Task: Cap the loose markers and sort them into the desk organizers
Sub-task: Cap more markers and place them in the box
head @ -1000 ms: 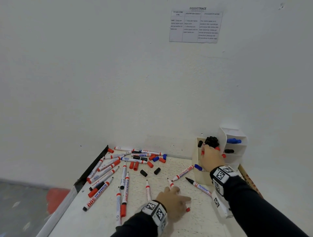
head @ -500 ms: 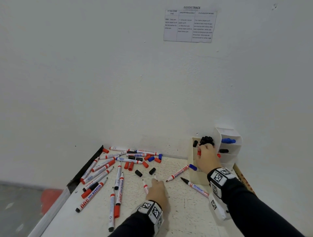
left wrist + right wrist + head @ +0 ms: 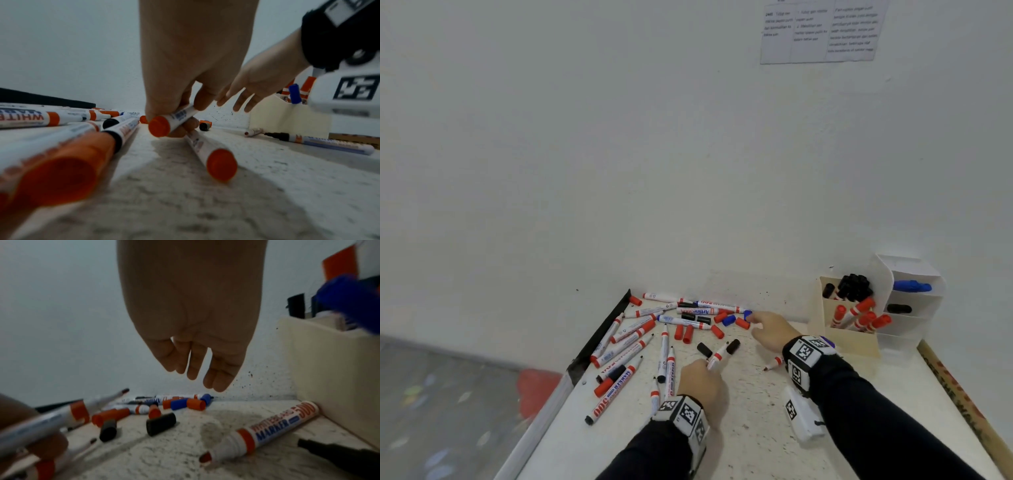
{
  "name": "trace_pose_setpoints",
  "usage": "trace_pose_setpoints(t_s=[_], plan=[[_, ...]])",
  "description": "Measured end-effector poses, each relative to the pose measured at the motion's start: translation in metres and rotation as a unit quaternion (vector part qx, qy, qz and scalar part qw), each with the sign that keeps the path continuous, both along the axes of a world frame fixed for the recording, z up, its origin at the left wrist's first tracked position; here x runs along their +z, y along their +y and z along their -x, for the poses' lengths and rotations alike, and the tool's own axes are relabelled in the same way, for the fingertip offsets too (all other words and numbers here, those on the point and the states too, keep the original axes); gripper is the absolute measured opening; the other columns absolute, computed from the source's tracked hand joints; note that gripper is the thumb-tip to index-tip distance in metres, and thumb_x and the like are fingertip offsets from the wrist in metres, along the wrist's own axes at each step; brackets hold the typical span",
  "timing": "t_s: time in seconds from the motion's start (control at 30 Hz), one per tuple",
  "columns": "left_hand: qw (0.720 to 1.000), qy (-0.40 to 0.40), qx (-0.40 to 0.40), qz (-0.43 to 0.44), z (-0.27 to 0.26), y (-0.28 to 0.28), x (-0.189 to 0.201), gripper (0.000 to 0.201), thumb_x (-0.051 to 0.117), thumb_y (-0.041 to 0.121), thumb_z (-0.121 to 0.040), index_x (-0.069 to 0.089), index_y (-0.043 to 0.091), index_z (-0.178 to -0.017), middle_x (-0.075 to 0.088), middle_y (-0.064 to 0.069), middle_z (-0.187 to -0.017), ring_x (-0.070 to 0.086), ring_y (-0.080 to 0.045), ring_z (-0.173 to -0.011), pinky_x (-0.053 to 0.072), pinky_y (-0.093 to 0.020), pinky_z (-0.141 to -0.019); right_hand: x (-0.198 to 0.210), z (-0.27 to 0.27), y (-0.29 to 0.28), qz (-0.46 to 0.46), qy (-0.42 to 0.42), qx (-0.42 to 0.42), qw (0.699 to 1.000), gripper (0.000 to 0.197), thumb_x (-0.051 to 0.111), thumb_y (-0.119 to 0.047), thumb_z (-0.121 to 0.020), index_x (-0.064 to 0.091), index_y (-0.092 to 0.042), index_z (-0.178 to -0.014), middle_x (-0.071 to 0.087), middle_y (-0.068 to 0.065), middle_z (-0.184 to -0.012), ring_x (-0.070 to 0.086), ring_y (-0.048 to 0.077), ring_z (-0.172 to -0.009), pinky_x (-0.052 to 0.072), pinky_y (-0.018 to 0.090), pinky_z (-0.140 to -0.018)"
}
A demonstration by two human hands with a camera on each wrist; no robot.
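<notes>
- Head view: left hand (image 3: 700, 380) grips an uncapped red marker (image 3: 717, 356); right hand (image 3: 770, 329), fingers loose, hovers above loose caps (image 3: 736, 322).
- Cream organizer (image 3: 842, 339) stands right of them on the desk (image 3: 756, 428).

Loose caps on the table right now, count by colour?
Red caps: 5 (a red piece at the far-left corner may be a sixth; cannot tell)
Blue caps: 2
Black caps: 2
Total: 9

Dim, soft light — blurred, warped edges
</notes>
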State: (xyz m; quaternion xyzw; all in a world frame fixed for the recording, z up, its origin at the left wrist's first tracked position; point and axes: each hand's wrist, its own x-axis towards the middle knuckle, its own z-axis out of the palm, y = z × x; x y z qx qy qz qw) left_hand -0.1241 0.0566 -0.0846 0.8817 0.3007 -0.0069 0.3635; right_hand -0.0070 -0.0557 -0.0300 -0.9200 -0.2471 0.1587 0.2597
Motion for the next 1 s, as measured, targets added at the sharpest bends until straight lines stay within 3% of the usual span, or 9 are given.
trace_pose_setpoints(t_s=[0.13, 0.27, 0.43, 0.5, 0.6, 0.67, 0.8, 0.93, 1.0], plan=[[0.999, -0.005, 0.009, 0.033, -0.004, 0.002, 0.001, 0.029, 0.041, 0.026, -0.095, 0.060, 0.008, -0.108, 0.062, -0.008, -0.100, 0.057, -0.019, -0.088, 0.043, -0.026, -0.076, -0.027, -0.010, 0.023, 0.052, 0.001, -0.004, 0.999, 0.050, 0.033, -0.008, -0.095, 0.035, -0.030, -0.139, 0.035, 0.011, -0.145, 0.045, 0.027, -0.124, 0.037, 0.034, -0.105], [0.998, -0.016, 0.021, 0.048, -0.008, 0.004, 0.000, 0.028, 0.042, 0.022, -0.093, 0.060, 0.006, -0.108, 0.063, -0.011, -0.104, 0.060, -0.025, -0.102, 0.042, -0.026, -0.076, -0.039, -0.015, 0.037, 0.116, -0.049, 0.022, 0.992, 0.058, 0.030, -0.002, -0.096, 0.020, -0.028, -0.147, 0.025, 0.007, -0.151, 0.031, 0.029, -0.133, 0.032, 0.037, -0.107], [0.997, -0.035, 0.029, 0.069, -0.010, 0.006, -0.006, 0.025, 0.044, 0.021, -0.092, 0.062, 0.008, -0.105, 0.059, -0.005, -0.090, 0.061, -0.023, -0.091, 0.042, -0.024, -0.071, -0.050, -0.020, 0.048, 0.133, -0.088, 0.003, 0.987, 0.047, 0.041, -0.010, -0.094, 0.035, -0.024, -0.139, 0.038, 0.013, -0.138, 0.045, 0.029, -0.119, 0.042, 0.036, -0.100], [0.997, -0.040, 0.026, 0.061, -0.010, 0.007, -0.008, 0.025, 0.045, 0.021, -0.093, 0.061, 0.008, -0.107, 0.059, -0.005, -0.092, 0.058, -0.019, -0.084, 0.042, -0.022, -0.069, -0.053, -0.024, 0.047, 0.110, -0.133, -0.029, 0.984, 0.048, 0.044, -0.009, -0.092, 0.038, -0.024, -0.137, 0.037, 0.011, -0.134, 0.044, 0.027, -0.118, 0.043, 0.035, -0.098], [0.998, -0.037, 0.025, 0.042, -0.010, 0.010, -0.011, 0.025, 0.046, 0.021, -0.093, 0.061, 0.008, -0.109, 0.056, -0.001, -0.090, 0.053, -0.014, -0.080, 0.041, -0.021, -0.067, -0.054, -0.027, 0.045, 0.187, -0.140, 0.001, 0.972, 0.047, 0.042, -0.017, -0.094, 0.034, -0.032, -0.138, 0.030, 0.008, -0.142, 0.034, 0.029, -0.126, 0.037, 0.040, -0.102], [0.998, -0.029, 0.023, 0.042, -0.011, 0.013, -0.010, 0.025, 0.046, 0.020, -0.093, 0.061, 0.008, -0.109, 0.061, -0.005, -0.095, 0.058, -0.018, -0.086, 0.046, -0.025, -0.075, -0.054, -0.029, 0.045, 0.199, -0.130, 0.000, 0.971, 0.033, 0.038, -0.018, -0.096, 0.046, -0.023, -0.128, 0.038, 0.008, -0.137, 0.040, 0.029, -0.121, 0.039, 0.038, -0.099], [0.997, -0.031, 0.034, 0.061, -0.010, 0.018, -0.009, 0.026, 0.045, 0.015, -0.093, 0.063, 0.006, -0.112, 0.065, -0.012, -0.110, 0.061, -0.024, -0.103, 0.050, -0.031, -0.088, -0.052, -0.028, 0.040, 0.127, -0.129, -0.001, 0.983, 0.016, 0.039, -0.006, -0.093, 0.045, -0.018, -0.084, 0.050, 0.009, -0.101, 0.054, 0.026, -0.093, 0.036, 0.026, -0.073], [0.996, -0.072, 0.015, 0.045, -0.007, 0.011, -0.004, 0.033, 0.046, 0.012, -0.094, 0.054, 0.013, -0.126, 0.062, -0.008, -0.119, 0.059, -0.021, -0.106, 0.048, -0.030, -0.094, -0.031, -0.020, 0.029, -0.065, -0.119, -0.074, 0.988, 0.022, 0.043, -0.004, -0.094, 0.052, -0.007, -0.114, 0.048, 0.014, -0.113, 0.046, 0.017, -0.084, 0.036, 0.022, -0.077], [0.994, -0.097, 0.002, 0.047, -0.004, 0.002, -0.004, 0.043, 0.044, 0.008, -0.094, 0.042, 0.017, -0.136, 0.059, -0.007, -0.124, 0.058, -0.016, -0.103, 0.047, -0.025, -0.091, -0.019, -0.015, 0.020, -0.125, -0.107, -0.096, 0.982, 0.019, 0.046, -0.001, -0.092, 0.057, -0.004, -0.107, 0.052, 0.015, -0.113, 0.047, 0.016, -0.086, 0.036, 0.020, -0.081]])
